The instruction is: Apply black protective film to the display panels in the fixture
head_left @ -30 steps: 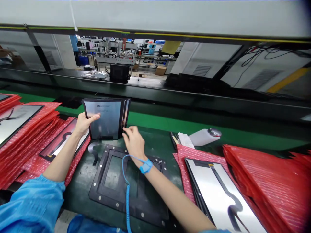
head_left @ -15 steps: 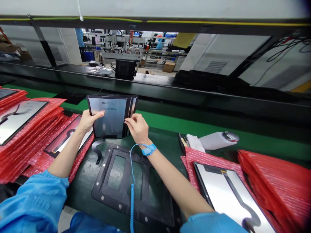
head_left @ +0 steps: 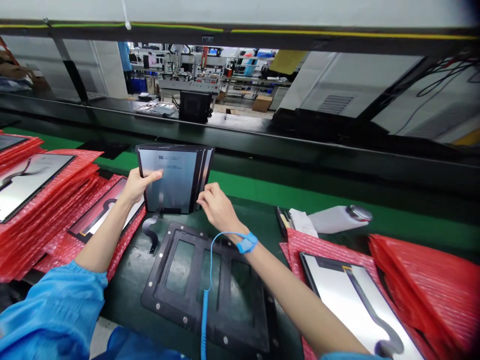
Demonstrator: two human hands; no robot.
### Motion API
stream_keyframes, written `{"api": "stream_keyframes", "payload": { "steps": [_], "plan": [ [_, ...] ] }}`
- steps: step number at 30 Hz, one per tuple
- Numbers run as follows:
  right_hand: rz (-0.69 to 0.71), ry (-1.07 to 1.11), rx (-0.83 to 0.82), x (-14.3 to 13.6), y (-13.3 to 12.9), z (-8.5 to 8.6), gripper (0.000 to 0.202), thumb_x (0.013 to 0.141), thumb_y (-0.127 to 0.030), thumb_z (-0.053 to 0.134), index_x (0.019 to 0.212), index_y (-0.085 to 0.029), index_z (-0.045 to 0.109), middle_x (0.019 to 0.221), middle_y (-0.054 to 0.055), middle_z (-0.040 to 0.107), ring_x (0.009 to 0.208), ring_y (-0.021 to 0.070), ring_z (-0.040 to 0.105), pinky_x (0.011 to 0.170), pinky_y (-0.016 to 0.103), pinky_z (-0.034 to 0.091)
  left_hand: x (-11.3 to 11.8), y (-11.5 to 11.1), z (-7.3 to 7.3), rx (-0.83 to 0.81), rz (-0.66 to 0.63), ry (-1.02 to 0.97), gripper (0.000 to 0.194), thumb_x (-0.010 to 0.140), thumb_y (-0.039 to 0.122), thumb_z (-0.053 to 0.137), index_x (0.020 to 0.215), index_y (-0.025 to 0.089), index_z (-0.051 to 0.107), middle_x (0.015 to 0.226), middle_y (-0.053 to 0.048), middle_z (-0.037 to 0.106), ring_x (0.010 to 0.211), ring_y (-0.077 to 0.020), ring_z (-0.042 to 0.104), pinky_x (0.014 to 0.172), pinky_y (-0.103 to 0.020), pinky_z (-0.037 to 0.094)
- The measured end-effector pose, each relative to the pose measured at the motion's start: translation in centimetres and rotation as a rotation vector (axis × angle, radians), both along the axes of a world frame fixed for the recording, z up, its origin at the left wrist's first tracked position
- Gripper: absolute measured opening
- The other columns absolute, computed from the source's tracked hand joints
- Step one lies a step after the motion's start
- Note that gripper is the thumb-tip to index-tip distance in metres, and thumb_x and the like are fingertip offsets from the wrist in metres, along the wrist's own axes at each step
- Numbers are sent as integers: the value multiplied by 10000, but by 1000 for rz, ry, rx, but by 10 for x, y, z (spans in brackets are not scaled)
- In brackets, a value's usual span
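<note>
Several thin display panels (head_left: 172,177) stand fanned on edge, their greyish faces toward me with small printed text and a code. My left hand (head_left: 139,187) grips them at the left edge, thumb across the front face. At their lower right edge, the fingers of my right hand (head_left: 216,205) are pinched together; what is between them, if anything, is hidden. A dark flex cable (head_left: 150,233) hangs from the panels' bottom onto the table. Just in front lies a black frame fixture (head_left: 198,316) with rectangular openings and round metal dots. A blue wrist strap (head_left: 247,243) with a coiled cord circles my right wrist.
Red bubble-wrap sleeves (head_left: 71,200) are piled at left, with panels on them. At right, another panel (head_left: 345,295) lies on red wrap beside more red sleeves (head_left: 423,280). A white bottle (head_left: 333,219) lies behind. A dark ledge (head_left: 240,145) runs along the back.
My right hand has slid down and slightly right along the panels' right edge, its fingers still pinched. The left hand and the panels have hardly moved.
</note>
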State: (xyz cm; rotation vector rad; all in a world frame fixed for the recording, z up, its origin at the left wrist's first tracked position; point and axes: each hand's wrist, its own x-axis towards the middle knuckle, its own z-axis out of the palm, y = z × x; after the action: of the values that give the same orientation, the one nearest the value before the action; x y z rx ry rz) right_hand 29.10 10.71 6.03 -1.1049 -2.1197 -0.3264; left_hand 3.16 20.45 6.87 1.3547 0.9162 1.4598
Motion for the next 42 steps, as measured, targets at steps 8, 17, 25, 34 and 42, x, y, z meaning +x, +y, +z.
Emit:
{"api": "stream_keyframes", "payload": {
  "steps": [8, 17, 25, 34, 42],
  "plan": [
    [-109, 22, 32, -5, 26, 11, 128, 985, -180, 497, 1036, -162, 612, 1042, 119, 535, 863, 221, 541, 738, 340, 447, -1, -1, 4, -2, 6, 12, 372, 478, 433, 931, 686, 177, 759, 814, -76, 768, 853, -259, 729, 904, -410, 556],
    [-106, 41, -2, -5, 28, 8, 153, 984, -193, 462, 933, -190, 606, 980, 83, 505, 778, 198, 505, 669, 332, 437, 0, -3, 5, -7, 18, 25, 392, 458, 461, 928, 671, 181, 755, 807, -78, 767, 865, -270, 732, 907, -414, 559],
    [-22, 6, -43, 15, 2, 6, 71, 953, -159, 480, 913, -184, 533, 1054, 100, 490, 781, 177, 543, 649, 310, 484, 1, -5, 4, -22, 21, 12, 416, 447, 469, 932, 682, 174, 756, 811, -81, 766, 862, -272, 732, 882, -402, 565],
    [-123, 36, 39, 6, 28, 12, 107, 982, -213, 491, 1026, -182, 584, 1121, 122, 519, 832, 203, 552, 693, 342, 482, 0, -5, 4, -18, 16, 17, 394, 460, 457, 930, 678, 175, 761, 801, -80, 768, 865, -274, 733, 909, -418, 559],
    [-117, 90, 29, 5, 35, 1, 132, 993, -233, 457, 947, -211, 578, 1120, 78, 503, 816, 166, 547, 704, 315, 500, -1, -5, 4, -16, 13, 16, 397, 449, 453, 932, 682, 178, 765, 818, -82, 770, 885, -278, 735, 909, -408, 562]
  ]
}}
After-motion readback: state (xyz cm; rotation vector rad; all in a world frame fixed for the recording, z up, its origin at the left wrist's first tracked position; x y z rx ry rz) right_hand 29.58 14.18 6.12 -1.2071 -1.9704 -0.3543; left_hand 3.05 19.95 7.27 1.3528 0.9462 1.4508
